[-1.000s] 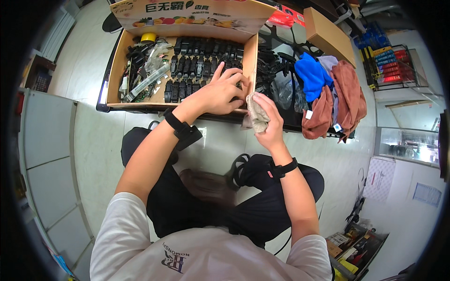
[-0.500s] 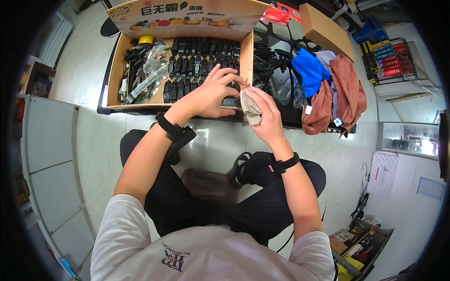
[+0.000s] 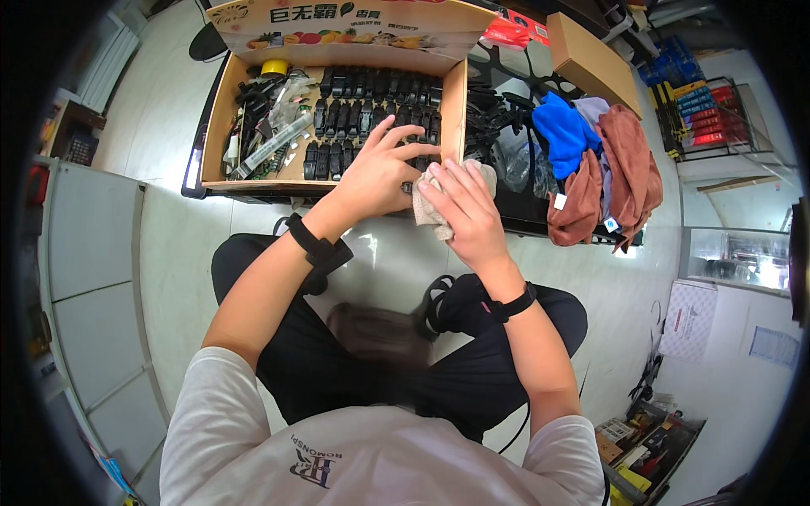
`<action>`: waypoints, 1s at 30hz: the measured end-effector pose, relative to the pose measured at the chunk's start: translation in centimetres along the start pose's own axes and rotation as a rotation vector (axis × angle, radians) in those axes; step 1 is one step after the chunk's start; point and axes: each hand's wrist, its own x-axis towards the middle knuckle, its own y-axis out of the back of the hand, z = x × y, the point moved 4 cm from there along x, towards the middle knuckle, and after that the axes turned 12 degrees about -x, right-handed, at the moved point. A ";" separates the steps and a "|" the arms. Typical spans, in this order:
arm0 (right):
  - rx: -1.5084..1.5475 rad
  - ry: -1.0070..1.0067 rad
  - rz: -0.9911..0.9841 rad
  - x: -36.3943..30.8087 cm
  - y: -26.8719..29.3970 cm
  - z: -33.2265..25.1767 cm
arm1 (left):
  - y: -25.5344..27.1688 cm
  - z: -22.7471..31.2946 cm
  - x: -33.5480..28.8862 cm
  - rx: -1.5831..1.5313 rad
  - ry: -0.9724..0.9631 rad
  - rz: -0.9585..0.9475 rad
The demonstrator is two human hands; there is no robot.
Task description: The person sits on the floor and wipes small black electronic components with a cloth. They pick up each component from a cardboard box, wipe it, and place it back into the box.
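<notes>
My right hand (image 3: 468, 215) is wrapped over a crumpled beige cloth (image 3: 432, 211), at the front right corner of an open cardboard box (image 3: 456, 110). Against the cloth's left side, my left hand (image 3: 380, 177) pinches a small dark piece (image 3: 407, 187), mostly hidden by fingers and cloth. Its upper fingers stretch out over the box. Inside the box, small black clip-like devices (image 3: 342, 122) stand in rows. Each wrist wears a black strap.
Left in the box lie a yellow tape roll (image 3: 274, 67), clear plastic bags and loose parts. To its right are black straps (image 3: 489, 118), a blue cloth (image 3: 564, 131) and brown cloths (image 3: 629, 160) on the dark table. A closed carton (image 3: 591, 59) sits behind.
My right hand and the cloth have shifted slightly left and down, against my left hand, covering more of the dark piece. The view has moved slightly, so the box appears lower and farther right.
</notes>
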 end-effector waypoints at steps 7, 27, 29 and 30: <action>-0.009 -0.098 -0.144 0.2 0.8 1.7 | -0.1 0.7 0.1 -0.012 -0.032 0.083; 0.060 -0.099 -0.140 0.1 0.3 1.6 | -0.1 0.9 -0.4 -0.020 -0.046 0.107; 0.046 -0.159 -0.179 -0.7 0.8 2.9 | 0.0 1.1 -0.3 -0.039 -0.051 0.104; 0.021 -0.194 -0.188 -1.8 0.6 4.3 | 0.1 1.2 -0.1 -0.049 -0.054 0.105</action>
